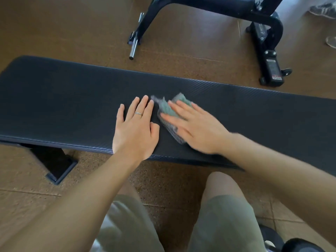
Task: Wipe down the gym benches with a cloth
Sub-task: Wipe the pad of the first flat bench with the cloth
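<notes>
Cloth (168, 110) pressed flat on bench (72, 99) under your right hand (198, 128); left hand (135, 130) flat beside, fingers straight

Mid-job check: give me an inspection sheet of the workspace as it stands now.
Surface: long black padded flat bench, textured top, runs left to right.
Job's things: grey-green cloth lies on the bench, blurred.
Clutter: nothing seen on the bench.
Grippers: left hand flat on the pad, ring on one finger; right hand presses flat on the cloth.
Cables: nothing seen.
Surroundings: brown speckled floor; second black bench frame with chrome peg beyond; a shoe at top right.
</notes>
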{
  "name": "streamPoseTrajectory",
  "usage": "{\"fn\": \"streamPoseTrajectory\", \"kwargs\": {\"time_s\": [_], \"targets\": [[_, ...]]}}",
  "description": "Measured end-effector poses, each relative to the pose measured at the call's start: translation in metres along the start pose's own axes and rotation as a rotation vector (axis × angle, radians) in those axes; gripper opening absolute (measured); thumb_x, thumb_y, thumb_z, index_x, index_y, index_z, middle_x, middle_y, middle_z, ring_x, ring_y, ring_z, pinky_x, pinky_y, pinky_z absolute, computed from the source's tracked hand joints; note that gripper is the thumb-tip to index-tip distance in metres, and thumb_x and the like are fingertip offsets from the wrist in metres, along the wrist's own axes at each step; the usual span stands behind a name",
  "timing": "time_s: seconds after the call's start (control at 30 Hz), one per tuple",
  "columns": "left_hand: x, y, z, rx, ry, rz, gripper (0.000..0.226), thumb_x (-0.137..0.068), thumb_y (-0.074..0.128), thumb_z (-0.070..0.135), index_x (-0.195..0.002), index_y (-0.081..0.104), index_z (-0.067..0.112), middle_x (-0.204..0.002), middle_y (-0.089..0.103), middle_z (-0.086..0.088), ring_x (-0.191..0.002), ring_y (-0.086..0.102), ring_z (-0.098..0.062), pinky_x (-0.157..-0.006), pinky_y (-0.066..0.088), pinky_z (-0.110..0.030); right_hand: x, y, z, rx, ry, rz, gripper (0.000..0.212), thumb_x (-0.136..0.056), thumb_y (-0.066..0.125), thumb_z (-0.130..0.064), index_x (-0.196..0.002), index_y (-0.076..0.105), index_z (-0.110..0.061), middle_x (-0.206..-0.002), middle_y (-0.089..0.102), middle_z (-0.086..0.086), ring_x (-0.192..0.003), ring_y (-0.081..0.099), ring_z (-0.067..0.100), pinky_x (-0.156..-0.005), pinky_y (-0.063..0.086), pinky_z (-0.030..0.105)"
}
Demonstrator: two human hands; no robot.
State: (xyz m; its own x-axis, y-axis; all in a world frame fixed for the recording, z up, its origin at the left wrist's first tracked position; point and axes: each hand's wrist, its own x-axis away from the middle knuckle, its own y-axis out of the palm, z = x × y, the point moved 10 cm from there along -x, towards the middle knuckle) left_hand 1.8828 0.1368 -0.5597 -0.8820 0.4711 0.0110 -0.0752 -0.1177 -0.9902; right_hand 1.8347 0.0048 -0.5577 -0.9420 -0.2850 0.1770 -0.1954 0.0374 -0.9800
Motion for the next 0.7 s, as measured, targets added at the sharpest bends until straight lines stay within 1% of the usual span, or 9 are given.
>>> {"fn": "streamPoseTrajectory", "kwargs": {"time_s": [0.07, 0.13, 0.2, 0.27, 0.3, 0.37, 0.43, 0.57, 0.7], "targets": [[-0.001, 0.001, 0.001, -0.004, 0.002, -0.003, 0.068, -0.099, 0.009, 0.042, -0.164, 0.018, 0.024, -0.172, 0.012, 0.004, -0.16, 0.005, -0.016, -0.129, 0.004, -0.049, -0.048, -0.01, 0.023, -0.002, 0.11, 0.031, 0.053, -0.109, 0.018, -0.04, -0.162, 0.009, -0.038, -0.171, 0.002, 0.001, -0.157, -0.002, 0.021, -0.127, -0.001, 0.043], [-0.002, 0.003, -0.002, -0.014, -0.002, -0.006, 0.065, -0.102, 0.012, 0.043, -0.164, 0.018, 0.026, -0.173, 0.011, 0.004, -0.16, 0.004, -0.016, -0.129, 0.004, -0.049, -0.084, -0.013, 0.036, -0.03, 0.222, 0.028, 0.053, -0.11, 0.017, -0.04, -0.162, 0.008, -0.038, -0.171, 0.002, 0.002, -0.158, -0.002, 0.022, -0.128, 0.001, 0.045], [-0.003, 0.004, -0.003, -0.01, 0.005, 0.007, 0.063, -0.104, 0.018, 0.042, -0.164, 0.02, 0.025, -0.172, 0.013, 0.004, -0.16, 0.006, -0.017, -0.129, 0.005, -0.049, -0.085, -0.011, 0.034, -0.045, 0.27, 0.044, 0.054, -0.108, 0.015, -0.041, -0.162, 0.01, -0.036, -0.171, 0.004, 0.004, -0.158, 0.0, 0.024, -0.127, 0.003, 0.046], [-0.002, 0.003, -0.002, -0.005, 0.015, 0.013, 0.064, -0.102, 0.018, 0.041, -0.164, 0.023, 0.023, -0.172, 0.017, 0.002, -0.159, 0.009, -0.018, -0.129, 0.007, -0.05, -0.047, -0.006, 0.011, -0.032, 0.245, 0.073, 0.059, -0.104, 0.01, -0.042, -0.162, 0.015, -0.032, -0.17, 0.009, 0.006, -0.157, 0.006, 0.026, -0.127, 0.007, 0.047], [-0.001, 0.002, -0.002, -0.007, 0.022, 0.018, 0.066, -0.101, 0.016, 0.041, -0.163, 0.023, 0.022, -0.172, 0.018, 0.002, -0.159, 0.01, -0.018, -0.129, 0.008, -0.051, -0.023, -0.001, -0.005, -0.031, 0.225, 0.069, 0.061, -0.103, 0.008, -0.043, -0.162, 0.015, -0.033, -0.17, 0.009, 0.005, -0.157, 0.005, 0.025, -0.127, 0.007, 0.047], [-0.001, 0.001, -0.001, -0.018, 0.036, 0.027, 0.068, -0.1, 0.011, 0.042, -0.163, 0.024, 0.021, -0.171, 0.019, 0.0, -0.159, 0.012, -0.02, -0.128, 0.01, -0.052, 0.018, 0.012, -0.027, -0.04, 0.212, 0.028, 0.059, -0.103, 0.006, -0.046, -0.162, 0.008, -0.037, -0.17, 0.001, -0.001, -0.157, -0.004, 0.021, -0.128, 0.001, 0.043], [-0.001, 0.0, 0.001, -0.017, 0.047, 0.038, 0.07, -0.099, 0.008, 0.042, -0.162, 0.026, 0.019, -0.171, 0.02, -0.001, -0.159, 0.013, -0.022, -0.128, 0.012, -0.054, 0.028, 0.017, -0.03, -0.056, 0.201, -0.014, 0.058, -0.104, 0.005, -0.048, -0.161, 0.004, -0.04, -0.17, -0.004, -0.005, -0.156, -0.009, 0.018, -0.127, -0.004, 0.041], [-0.003, 0.0, 0.002, -0.032, 0.05, 0.035, 0.07, -0.098, 0.011, 0.039, -0.162, 0.026, 0.014, -0.17, 0.023, -0.004, -0.158, 0.016, -0.023, -0.127, 0.013, -0.055, -0.016, 0.004, -0.013, -0.035, 0.179, 0.012, 0.057, -0.105, 0.009, -0.046, -0.162, 0.011, -0.038, -0.171, 0.004, -0.003, -0.157, 0.0, 0.019, -0.127, -0.001, 0.041], [-0.003, 0.002, 0.003, -0.036, 0.058, 0.033, 0.069, -0.099, 0.015, 0.038, -0.163, 0.025, 0.012, -0.171, 0.021, -0.004, -0.159, 0.014, -0.023, -0.127, 0.012, -0.055, -0.075, -0.01, 0.014, -0.043, 0.275, 0.093, 0.053, -0.109, 0.019, -0.041, -0.161, 0.016, -0.035, -0.17, 0.01, 0.001, -0.157, 0.006, 0.022, -0.127, 0.003, 0.044]]}}
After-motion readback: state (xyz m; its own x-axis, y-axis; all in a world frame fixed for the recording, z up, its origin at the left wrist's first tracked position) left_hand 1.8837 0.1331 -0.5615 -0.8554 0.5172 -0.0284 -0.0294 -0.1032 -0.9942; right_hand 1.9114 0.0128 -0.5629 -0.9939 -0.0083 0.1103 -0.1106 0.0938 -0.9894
